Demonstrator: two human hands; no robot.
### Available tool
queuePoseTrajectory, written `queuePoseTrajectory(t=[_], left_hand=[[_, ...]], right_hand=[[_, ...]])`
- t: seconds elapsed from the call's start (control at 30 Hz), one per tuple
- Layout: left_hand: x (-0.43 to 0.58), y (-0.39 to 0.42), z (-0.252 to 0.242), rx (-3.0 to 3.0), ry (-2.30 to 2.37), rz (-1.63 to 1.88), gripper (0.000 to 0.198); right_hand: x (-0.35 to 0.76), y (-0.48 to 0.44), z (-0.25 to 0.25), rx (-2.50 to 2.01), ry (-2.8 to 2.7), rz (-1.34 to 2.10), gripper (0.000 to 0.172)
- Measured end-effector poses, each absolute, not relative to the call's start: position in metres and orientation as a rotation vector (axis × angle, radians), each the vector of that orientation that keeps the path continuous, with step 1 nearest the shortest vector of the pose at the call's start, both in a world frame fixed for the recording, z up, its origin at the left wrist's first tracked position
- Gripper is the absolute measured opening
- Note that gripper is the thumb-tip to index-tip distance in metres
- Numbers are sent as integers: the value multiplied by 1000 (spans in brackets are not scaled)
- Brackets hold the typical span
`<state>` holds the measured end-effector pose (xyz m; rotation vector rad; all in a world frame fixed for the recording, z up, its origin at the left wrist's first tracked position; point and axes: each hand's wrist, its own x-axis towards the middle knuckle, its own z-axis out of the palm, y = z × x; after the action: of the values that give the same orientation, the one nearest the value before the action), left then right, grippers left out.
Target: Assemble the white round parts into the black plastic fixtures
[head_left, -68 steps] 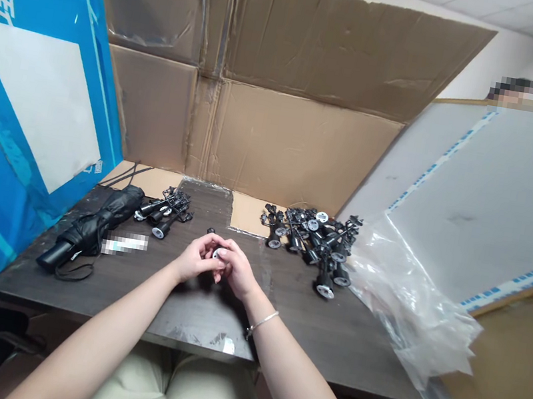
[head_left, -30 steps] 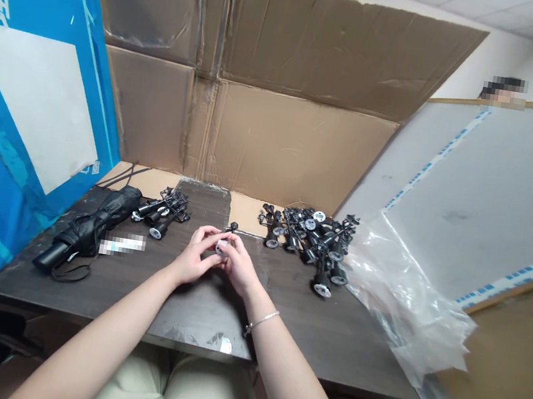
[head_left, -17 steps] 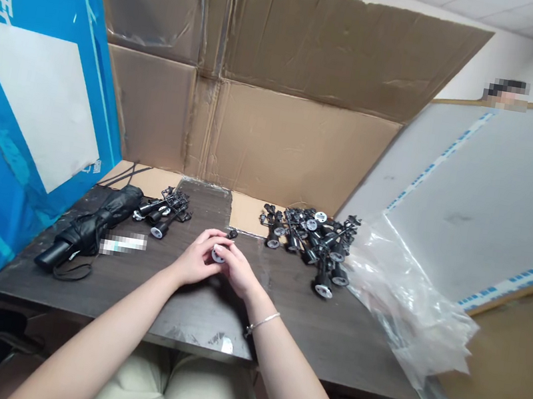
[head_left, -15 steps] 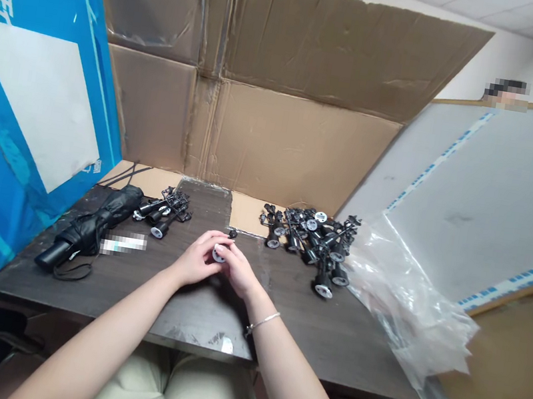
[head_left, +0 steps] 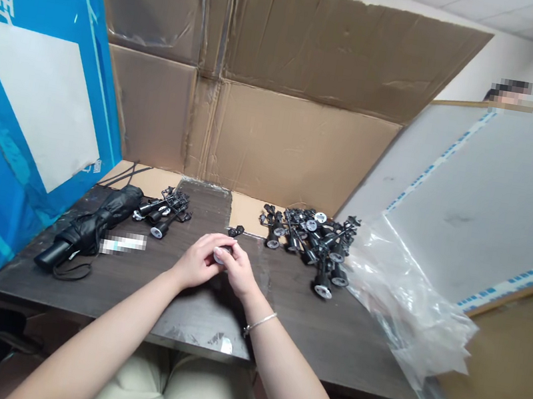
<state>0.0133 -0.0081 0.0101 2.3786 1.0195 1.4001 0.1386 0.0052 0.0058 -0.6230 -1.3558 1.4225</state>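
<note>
Between my two hands is a black part with a round white end (head_left: 220,255), and a black tip of it sticks out beyond my fingers. My left hand (head_left: 201,260) is wrapped round its left side. My right hand (head_left: 239,269) closes on it from the right, the thumb by the white end. Most of the part is hidden by my fingers. A small pile of similar black parts (head_left: 163,211) lies to the left. A larger pile (head_left: 316,238) lies to the right.
A folded black umbrella (head_left: 90,229) lies on the dark table (head_left: 324,343) at the left, beside a blurred white strip (head_left: 124,244). Cardboard (head_left: 300,144) stands behind, a blue panel (head_left: 28,74) at left. Clear plastic sheeting (head_left: 418,325) hangs at right; a person's head shows beyond a partition.
The held part has turned slightly, so its white end shows less and its black tip shows more. My hands have shifted a little around it.
</note>
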Motion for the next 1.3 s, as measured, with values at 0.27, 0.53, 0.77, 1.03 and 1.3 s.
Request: queuePoseTrajectory(t=[0.27, 0.53, 0.77, 1.03, 1.3], left_hand=[[14, -7, 11, 2413, 1025, 1436, 36], [13, -8, 11, 2336, 1060, 1402, 44], [10, -9, 14, 2287, 1105, 1324, 47], [9, -9, 12, 2284, 1144, 1424, 46], [7, -9, 17, 2274, 1120, 1438, 38]], right_hand=[[135, 5, 4, -652, -1376, 1332, 25], [133, 6, 4, -663, -1446, 1311, 34], [135, 8, 3, -691, -1472, 1314, 37], [137, 6, 8, -742, -1479, 1279, 30], [137, 6, 11, -741, -1297, 1449, 32]])
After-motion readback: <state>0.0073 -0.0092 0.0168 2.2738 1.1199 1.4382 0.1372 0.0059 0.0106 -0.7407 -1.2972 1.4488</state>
